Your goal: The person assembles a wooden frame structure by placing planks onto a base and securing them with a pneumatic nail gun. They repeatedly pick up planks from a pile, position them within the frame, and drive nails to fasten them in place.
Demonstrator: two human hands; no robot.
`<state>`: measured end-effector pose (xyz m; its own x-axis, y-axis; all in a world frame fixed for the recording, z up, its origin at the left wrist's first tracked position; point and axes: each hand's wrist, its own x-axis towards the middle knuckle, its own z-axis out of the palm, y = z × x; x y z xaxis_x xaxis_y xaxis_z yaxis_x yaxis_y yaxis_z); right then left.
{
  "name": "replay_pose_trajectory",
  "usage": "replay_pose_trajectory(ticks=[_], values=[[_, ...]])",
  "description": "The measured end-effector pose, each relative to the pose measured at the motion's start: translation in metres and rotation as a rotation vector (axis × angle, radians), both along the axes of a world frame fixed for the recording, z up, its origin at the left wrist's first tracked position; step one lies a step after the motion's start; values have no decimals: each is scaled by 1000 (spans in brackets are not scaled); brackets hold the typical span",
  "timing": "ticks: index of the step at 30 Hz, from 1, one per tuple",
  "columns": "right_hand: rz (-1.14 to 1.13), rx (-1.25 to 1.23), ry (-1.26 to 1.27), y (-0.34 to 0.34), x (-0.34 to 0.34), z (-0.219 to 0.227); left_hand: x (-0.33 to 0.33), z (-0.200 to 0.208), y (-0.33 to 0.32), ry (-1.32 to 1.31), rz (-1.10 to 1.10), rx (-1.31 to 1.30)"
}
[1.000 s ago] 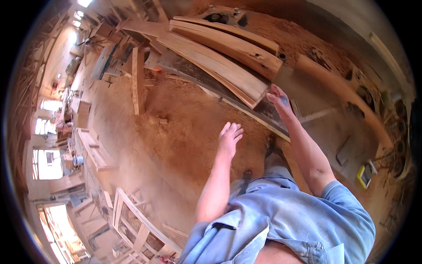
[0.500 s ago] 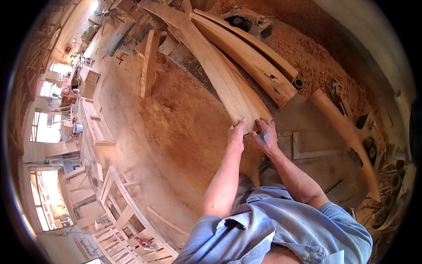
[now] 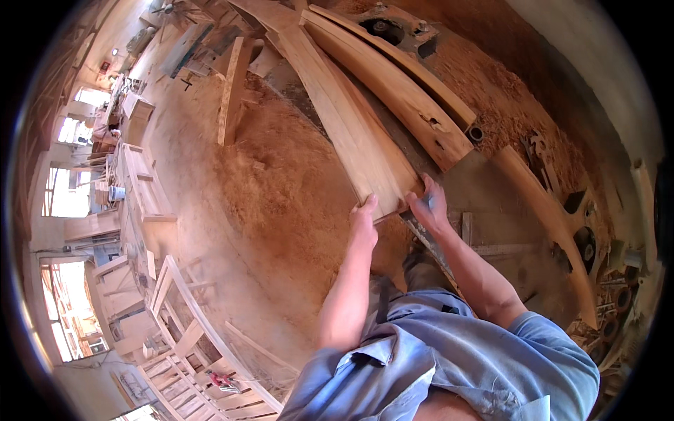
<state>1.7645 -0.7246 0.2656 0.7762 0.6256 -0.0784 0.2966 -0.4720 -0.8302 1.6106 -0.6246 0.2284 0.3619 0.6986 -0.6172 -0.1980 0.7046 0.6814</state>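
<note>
A long, pale wooden plank [image 3: 344, 123] runs away from me toward the top of the view, its near end between my two hands. My left hand [image 3: 364, 217] grips the left corner of that end, thumb on top. On the opposite corner, my right hand [image 3: 430, 205] is closed round the edge, its fingers partly hidden. Right of the plank lies a thick board [image 3: 400, 98] with dark knot holes near its end. Beyond it is a narrower wooden piece [image 3: 428, 84].
A metal carpenter's square [image 3: 495, 248] and a curved wooden slab [image 3: 544, 210] lie to my right, near a machine part with a round opening [image 3: 584, 245]. Shavings [image 3: 484, 91] cover the far right. Leftward are an upright beam [image 3: 230, 95] and slatted wooden frames [image 3: 200, 326].
The plank's near end has swung left and tilted, showing more of its broad face. My left hand moved left with it, and my hands are farther apart. The neighbouring boards stayed put.
</note>
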Motion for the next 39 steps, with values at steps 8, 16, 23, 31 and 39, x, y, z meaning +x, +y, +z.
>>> replay_pose_trajectory(ticks=[8, 16, 23, 31, 39], values=[[444, -134, 861, 19, -52, 27, -151, 87, -8, 172, -112, 91], [233, 248, 1416, 151, -110, 7, -279, 172, -1, 582, -333, 226], [-221, 452, 1495, 254, -205, 20, -334, 217, 12, 1098, -564, 514], [44, 472, 1697, 304, -263, 15, -387, 146, -1, 1294, -384, 918], [448, 422, 1998, 410, -384, 33, -431, 135, 52, 1609, -291, 815]])
